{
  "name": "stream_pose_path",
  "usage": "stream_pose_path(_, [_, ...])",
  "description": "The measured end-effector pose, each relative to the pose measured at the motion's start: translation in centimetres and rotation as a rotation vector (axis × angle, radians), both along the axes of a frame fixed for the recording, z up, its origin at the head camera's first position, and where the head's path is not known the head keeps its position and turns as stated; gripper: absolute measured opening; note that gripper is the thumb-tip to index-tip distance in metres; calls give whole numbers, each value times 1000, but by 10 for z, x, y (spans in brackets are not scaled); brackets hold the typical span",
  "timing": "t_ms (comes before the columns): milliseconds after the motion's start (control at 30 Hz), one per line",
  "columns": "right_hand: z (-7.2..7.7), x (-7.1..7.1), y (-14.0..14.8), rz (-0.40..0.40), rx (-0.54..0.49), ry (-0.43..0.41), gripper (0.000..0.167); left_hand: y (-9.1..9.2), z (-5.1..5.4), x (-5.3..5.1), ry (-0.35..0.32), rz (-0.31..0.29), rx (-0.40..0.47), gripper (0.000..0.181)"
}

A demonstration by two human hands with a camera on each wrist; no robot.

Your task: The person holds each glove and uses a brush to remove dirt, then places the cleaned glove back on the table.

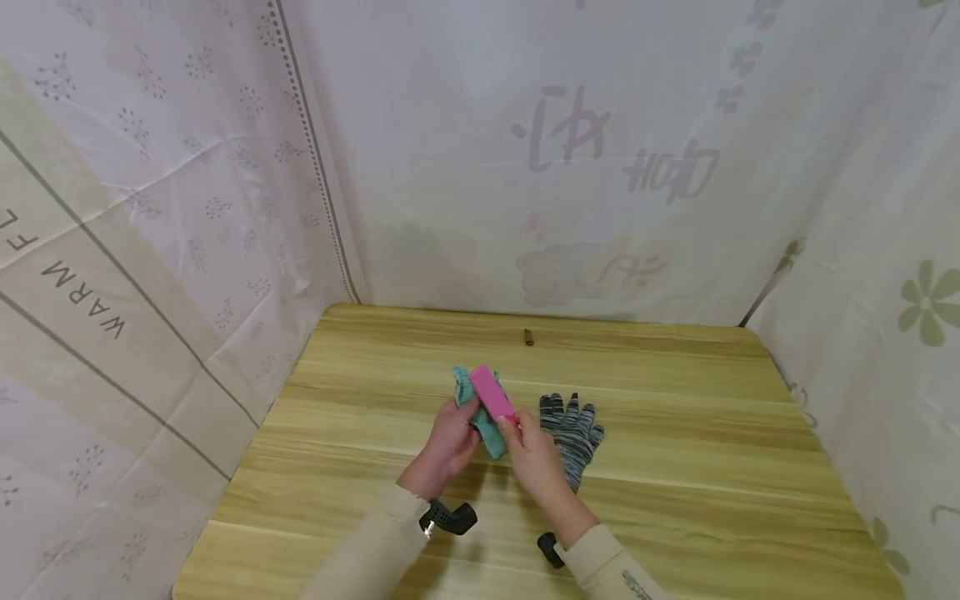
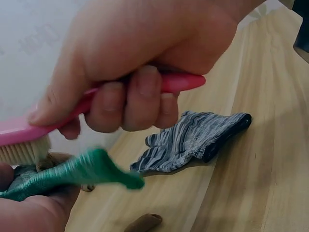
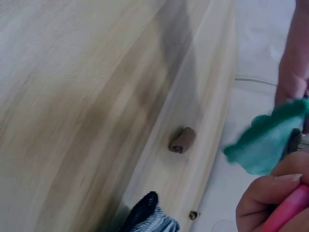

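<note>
The left hand (image 1: 447, 442) (image 2: 29, 215) holds a green knitted piece (image 1: 491, 437) (image 2: 82, 169) (image 3: 270, 137), perhaps a glove, above the table. Curled round the handle of a pink brush (image 1: 491, 393) (image 2: 181, 82) (image 3: 289, 208) is the right hand (image 1: 538, 462) (image 2: 145, 43) (image 3: 270, 193), its thumb along the handle. In the left wrist view, the pale bristles point down at the fabric and seem to touch it. A grey-and-black striped glove (image 1: 573, 433) (image 2: 188, 140) (image 3: 149, 217) lies flat, just right of the right hand in the head view.
A small dark rolled object (image 1: 528, 337) lies near the table's back edge. The right wrist view shows a brown roll (image 3: 182, 140) and a smaller one (image 3: 193, 215) on the wooden table (image 1: 712, 417). Printed curtains (image 1: 450, 167) hang behind and at both sides.
</note>
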State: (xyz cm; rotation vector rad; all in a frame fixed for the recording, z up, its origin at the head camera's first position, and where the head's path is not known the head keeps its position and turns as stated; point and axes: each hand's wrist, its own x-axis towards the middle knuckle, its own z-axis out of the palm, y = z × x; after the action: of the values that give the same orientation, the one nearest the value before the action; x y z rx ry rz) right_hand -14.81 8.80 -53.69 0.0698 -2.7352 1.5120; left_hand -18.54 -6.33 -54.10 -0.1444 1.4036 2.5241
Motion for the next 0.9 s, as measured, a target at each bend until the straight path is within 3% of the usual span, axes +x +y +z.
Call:
stream_pose_path(400, [-10, 2, 12, -5, 61, -33, 30, -7, 3, 0, -13, 18, 25, 39])
stream_pose_path(667, [-16, 0, 18, 24, 58, -27, 32, -6, 4, -2, -67, 78, 48, 32])
stream_pose_path(900, [-18, 0, 22, 30, 63, -36, 27, -7, 3, -2, -66, 83, 54, 30])
